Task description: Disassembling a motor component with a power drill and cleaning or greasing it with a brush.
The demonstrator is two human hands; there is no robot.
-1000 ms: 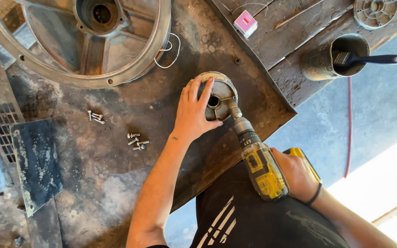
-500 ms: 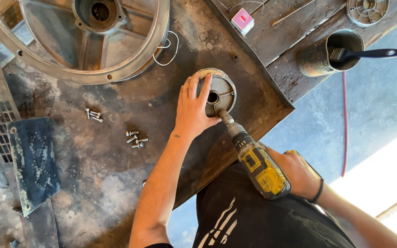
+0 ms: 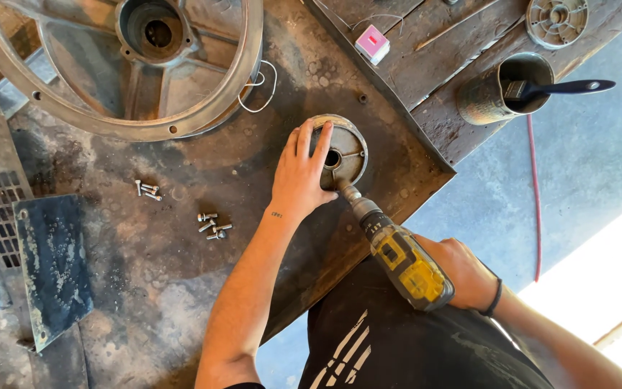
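Left hand (image 3: 300, 176) flat, fingers spread, pressing round ribbed metal cap (image 3: 343, 150) on stained steel bench (image 3: 145, 288). Right hand (image 3: 466, 272) clenched around yellow drill (image 3: 401, 258), chuck at cap's rim.

My left hand (image 3: 298, 176) lies flat, fingers spread and pressing down, forearm stretched straight ahead. My right hand (image 3: 462, 272) is curled closed in a grip, wrist bent, near my waist.

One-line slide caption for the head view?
Left hand steadies a round metal part while the right hand applies a yellow drill.
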